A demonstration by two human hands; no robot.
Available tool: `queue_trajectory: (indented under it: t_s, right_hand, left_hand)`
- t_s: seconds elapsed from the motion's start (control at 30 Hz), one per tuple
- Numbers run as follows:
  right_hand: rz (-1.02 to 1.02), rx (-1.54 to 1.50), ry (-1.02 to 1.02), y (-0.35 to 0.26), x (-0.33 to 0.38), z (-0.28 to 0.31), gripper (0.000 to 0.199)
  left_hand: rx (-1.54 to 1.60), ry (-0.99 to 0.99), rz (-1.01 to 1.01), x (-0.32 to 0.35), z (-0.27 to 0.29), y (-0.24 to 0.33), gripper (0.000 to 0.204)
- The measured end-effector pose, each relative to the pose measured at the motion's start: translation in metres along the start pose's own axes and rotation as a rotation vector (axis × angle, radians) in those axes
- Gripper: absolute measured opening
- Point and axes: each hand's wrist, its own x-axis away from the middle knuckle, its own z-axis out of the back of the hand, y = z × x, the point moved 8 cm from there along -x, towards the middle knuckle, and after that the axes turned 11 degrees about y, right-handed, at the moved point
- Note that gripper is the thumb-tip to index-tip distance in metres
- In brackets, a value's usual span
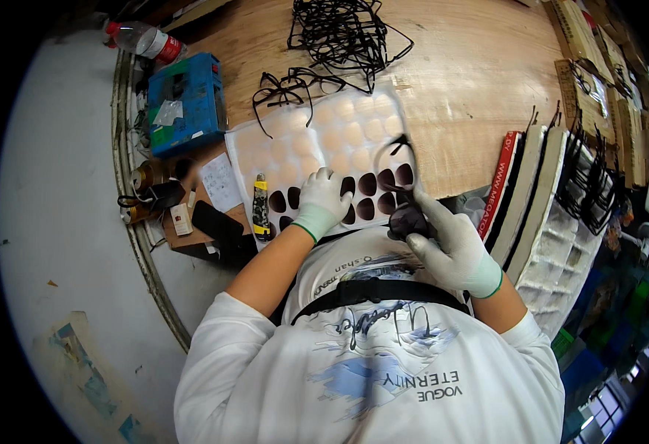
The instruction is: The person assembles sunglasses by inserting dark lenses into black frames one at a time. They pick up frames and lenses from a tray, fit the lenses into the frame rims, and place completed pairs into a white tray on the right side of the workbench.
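Lenses point(367, 194), about eight dark, in tray point(265, 144); left hand point(322, 198) fingers curled there; right hand point(454, 248) pinching frame point(402, 174).

Eyewear workshop, lens tray point(265, 148) (frames point(339, 33) heaped)

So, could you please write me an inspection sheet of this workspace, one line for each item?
Surface: round wooden table, bare wood at the far right.
Job's things: white lens tray, dark lenses in its near pockets; black glasses frame.
Clutter: pile of black frames; blue box; plastic bottle; phone; stacked trays on the right.
Grippers: left hand, gloved, rests on the tray over the lenses; right hand, gloved, holds the frame, its fingers pinching it.
Cables: nothing seen.
Surroundings: grey floor on the left.
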Motion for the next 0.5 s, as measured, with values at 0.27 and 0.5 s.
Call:
queue_trajectory:
  t_s: [0.27,0.5]
  right_hand:
    - [0.062,-0.134,-0.151,0.003,-0.027,-0.006,0.059]
    - [0.135,0.03,-0.082,0.01,-0.03,-0.037,0.045]
  left_hand:
    - [0.094,0.034,0.166,0.0,0.002,-0.006,0.038]
    - [0.043,-0.08,0.056,-0.006,0.002,0.004,0.045]
